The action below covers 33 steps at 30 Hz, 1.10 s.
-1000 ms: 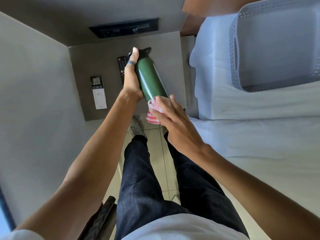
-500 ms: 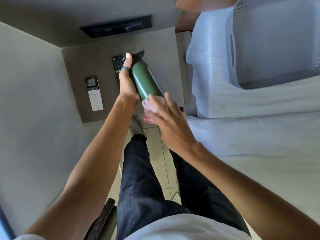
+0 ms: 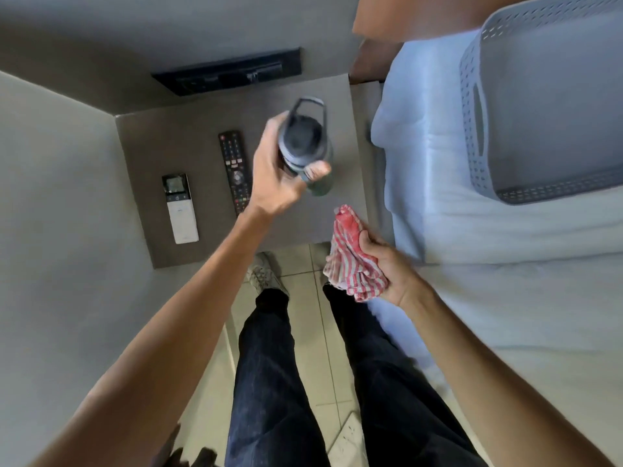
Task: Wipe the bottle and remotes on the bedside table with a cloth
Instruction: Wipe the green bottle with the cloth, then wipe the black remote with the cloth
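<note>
Grey bedside surface (image 3: 202, 257) carries a black remote (image 3: 235, 170) and a white remote (image 3: 179, 207). Left hand (image 3: 274, 176), arm reaching forward, is wrapped around the upright green bottle (image 3: 305, 143) near its lid, above the surface. Right hand (image 3: 384, 267), held lower by the bed (image 3: 472, 264), clenches a bunched red-striped cloth (image 3: 350, 261), apart from the bottle.

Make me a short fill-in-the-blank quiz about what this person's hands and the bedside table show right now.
1. The left hand grips the ____ near its dark lid.
2. The right hand holds a red-and-white striped ____.
3. The black remote lies on the table between the bottle and the ____ remote.

Missing words: bottle; cloth; white
</note>
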{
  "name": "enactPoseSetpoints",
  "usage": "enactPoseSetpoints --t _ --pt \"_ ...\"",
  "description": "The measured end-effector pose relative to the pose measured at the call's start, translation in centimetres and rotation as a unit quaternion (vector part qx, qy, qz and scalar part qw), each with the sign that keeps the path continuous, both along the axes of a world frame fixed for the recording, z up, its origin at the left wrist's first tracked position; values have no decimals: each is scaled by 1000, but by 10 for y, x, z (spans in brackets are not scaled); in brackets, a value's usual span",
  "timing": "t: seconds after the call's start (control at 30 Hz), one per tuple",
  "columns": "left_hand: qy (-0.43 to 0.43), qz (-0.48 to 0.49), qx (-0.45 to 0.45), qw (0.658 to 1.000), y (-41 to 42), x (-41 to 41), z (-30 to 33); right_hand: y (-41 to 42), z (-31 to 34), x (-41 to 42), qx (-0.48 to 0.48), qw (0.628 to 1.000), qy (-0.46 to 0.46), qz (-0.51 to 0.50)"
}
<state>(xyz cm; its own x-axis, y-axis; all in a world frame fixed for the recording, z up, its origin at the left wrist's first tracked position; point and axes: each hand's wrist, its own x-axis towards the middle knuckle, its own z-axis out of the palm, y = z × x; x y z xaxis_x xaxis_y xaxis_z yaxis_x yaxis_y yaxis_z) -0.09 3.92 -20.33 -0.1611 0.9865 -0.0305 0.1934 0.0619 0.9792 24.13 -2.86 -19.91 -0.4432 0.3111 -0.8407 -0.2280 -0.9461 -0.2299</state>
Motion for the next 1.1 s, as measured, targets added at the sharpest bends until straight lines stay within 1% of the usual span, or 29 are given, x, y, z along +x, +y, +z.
enactPoseSetpoints --t 0.1,0.17,0.23,0.3,0.37,0.43,0.47,0.5,0.53,0.57,0.6,0.63,0.67,0.7,0.73,0.83,0.93,0.97,1.0,1.03,1.07,1.1 --pt "89 -71 38 993 4 1 -21 -5 -38 -10 -7 1000 -3 -30" --pt "129 -116 32 984 2 -2 -35 -9 -56 -12 -10 1000 -2 -23" --pt "133 -144 26 980 0 -6 -46 -15 -74 -12 -15 1000 9 -19" --pt "116 -156 51 980 1 -10 -56 -21 -88 -11 -21 999 32 -25" --pt "116 -169 68 976 2 -18 -64 -26 -101 -11 -35 997 57 -26" --pt "114 -129 57 983 -6 -28 -74 -30 -110 -12 -53 995 83 -26" --pt "105 -77 39 991 -15 -31 -80 -31 -111 -13 -60 993 97 -26" --pt "99 1 2 995 -27 -34 -85 -31 -112 -15 -69 991 108 -27" --pt "111 95 -56 988 -40 -35 -91 -31 -113 -18 -79 990 112 -27" --pt "144 179 -130 964 -51 -37 -98 -31 -113 -22 -90 989 112 -27" --pt "185 238 -210 930 -61 -41 -106 -29 -112 -28 -99 988 112 -25" --pt "221 267 -281 895 -69 -43 -114 -26 -111 -33 -105 987 116 -23" --pt "241 275 -337 868 -76 -48 -122 -23 -111 -40 -105 987 121 -20" --pt "241 266 -375 855 -81 -52 -129 -18 -109 -48 -98 988 117 -16" --pt "225 254 -392 855 -84 -57 -136 -13 -108 -57 -86 990 109 -8" --pt "193 231 -388 871 -89 -68 -149 2 -100 -86 -59 994 92 15" --pt "165 216 -377 885 -95 -74 -139 13 -90 -119 -12 998 50 29" --pt "141 209 -367 896 -98 -75 -130 15 -85 -131 15 999 34 35" --pt "122 204 -353 905 -103 -76 -119 17 -80 -142 63 997 12 42" --pt "115 203 -337 912 -109 -77 -106 20 -73 -153 141 988 -21 56" --pt "118 200 -318 919 -116 -78 -92 22 -65 -163 243 964 -61 87" --pt "121 193 -296 928 -122 -77 -78 25 -59 -173 352 921 -102 131"
